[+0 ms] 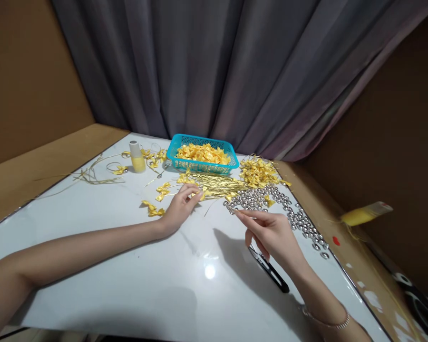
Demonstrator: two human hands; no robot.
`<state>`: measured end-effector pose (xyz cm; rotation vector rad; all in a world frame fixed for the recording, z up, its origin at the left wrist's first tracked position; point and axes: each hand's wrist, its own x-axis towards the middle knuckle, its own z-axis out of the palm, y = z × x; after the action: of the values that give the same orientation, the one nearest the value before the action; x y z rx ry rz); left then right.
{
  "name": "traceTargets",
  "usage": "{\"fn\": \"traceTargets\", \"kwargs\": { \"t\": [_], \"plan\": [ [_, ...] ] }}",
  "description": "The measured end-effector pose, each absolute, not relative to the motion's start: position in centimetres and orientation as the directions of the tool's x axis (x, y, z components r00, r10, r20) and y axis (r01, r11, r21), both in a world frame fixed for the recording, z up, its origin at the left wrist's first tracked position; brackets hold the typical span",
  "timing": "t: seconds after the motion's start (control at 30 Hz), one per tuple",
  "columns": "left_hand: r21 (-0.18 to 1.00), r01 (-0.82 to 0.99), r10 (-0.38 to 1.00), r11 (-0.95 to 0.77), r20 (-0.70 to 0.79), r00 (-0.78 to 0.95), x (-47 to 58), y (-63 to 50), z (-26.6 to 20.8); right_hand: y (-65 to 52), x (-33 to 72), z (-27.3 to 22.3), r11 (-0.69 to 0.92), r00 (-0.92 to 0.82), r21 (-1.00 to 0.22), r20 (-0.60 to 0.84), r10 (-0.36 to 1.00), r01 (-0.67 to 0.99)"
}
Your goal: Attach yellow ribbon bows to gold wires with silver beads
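My left hand (pixel 182 205) rests over the middle of the table with thumb and fingers pinched together. A yellow ribbon bow (pixel 204 192) shows at its fingertips. My right hand (pixel 273 233) is raised a little above the table, thumb and forefinger pressed together at the near left edge of a spread of silver beads (pixel 251 198). What its fingertips hold is too small to make out. Gold cords (pixel 217 184) lie in a bundle behind both hands. Under my right hand lies a slim black-handled tool (pixel 271 271) with a metal end. Loose yellow bows (pixel 152 209) sit left of my left hand.
A turquoise basket (pixel 204 166) full of yellow bows stands at the back, with a heap of corded bows (pixel 258 172) to its right. On the left are a small bottle (pixel 138 159) with yellow contents and loose cords (pixel 96 176). Another yellow container (pixel 365 214) lies beyond the right edge.
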<state>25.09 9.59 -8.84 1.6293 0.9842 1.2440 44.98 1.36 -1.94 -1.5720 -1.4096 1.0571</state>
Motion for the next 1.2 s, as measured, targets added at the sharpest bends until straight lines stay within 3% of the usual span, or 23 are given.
{"fn": "traceTargets", "kwargs": {
  "t": [0.13, 0.2, 0.3, 0.37, 0.43, 0.6, 0.77, 0.97, 1.1, 1.2],
  "plan": [
    [0.929, 0.083, 0.904, -0.360, 0.325, 0.278, 24.9, 7.9, -7.1, -1.4, 45.0, -1.2, -0.034, 0.030, -0.947, -0.025, 0.999, 0.319],
    [0.930, 0.078, 0.898, -0.359, 0.321, 0.300, 25.0, 7.1, -6.3, -3.1, 44.6, -1.3, 0.047, 0.082, -0.945, 0.078, 0.994, 0.323],
    [0.933, 0.073, 0.886, -0.353, 0.308, 0.347, 25.1, 6.2, -5.4, -5.1, 43.5, -2.1, 0.172, 0.325, -0.925, 0.286, 0.901, 0.337],
    [0.936, 0.077, 0.876, -0.343, 0.290, 0.385, 25.1, 5.8, -5.2, -5.7, 42.8, -2.8, 0.206, 0.470, -0.940, 0.317, 0.824, 0.272],
    [0.935, 0.090, 0.868, -0.343, 0.279, 0.411, 25.1, 5.6, -5.1, -5.7, 42.5, -3.4, 0.277, 0.568, -0.950, 0.308, 0.763, 0.143],
    [0.942, 0.117, 0.871, -0.315, 0.238, 0.430, 25.2, 5.5, -5.6, -5.0, 42.8, -3.8, 0.313, 0.573, -0.909, 0.107, 0.813, -0.275],
    [0.952, 0.094, 0.856, -0.291, 0.215, 0.470, 25.4, 5.0, -5.7, -5.4, 43.1, -3.7, 0.253, 0.509, -0.881, 0.016, 0.860, -0.399],
    [0.975, 0.016, 0.806, -0.223, 0.175, 0.566, 25.5, 4.6, -5.0, -6.1, 43.1, -3.6, 0.118, 0.222, -0.964, 0.065, 0.973, -0.237],
    [0.990, -0.030, 0.777, -0.139, 0.128, 0.617, 25.4, 4.7, -4.7, -6.0, 43.1, -3.6, -0.008, 0.093, -0.997, -0.001, 0.996, 0.077],
    [0.997, -0.071, 0.746, -0.030, 0.070, 0.662, 25.4, 4.7, -4.8, -5.9, 43.1, -3.5, 0.021, 0.109, -0.946, 0.059, 0.992, 0.323]
  ]
}}
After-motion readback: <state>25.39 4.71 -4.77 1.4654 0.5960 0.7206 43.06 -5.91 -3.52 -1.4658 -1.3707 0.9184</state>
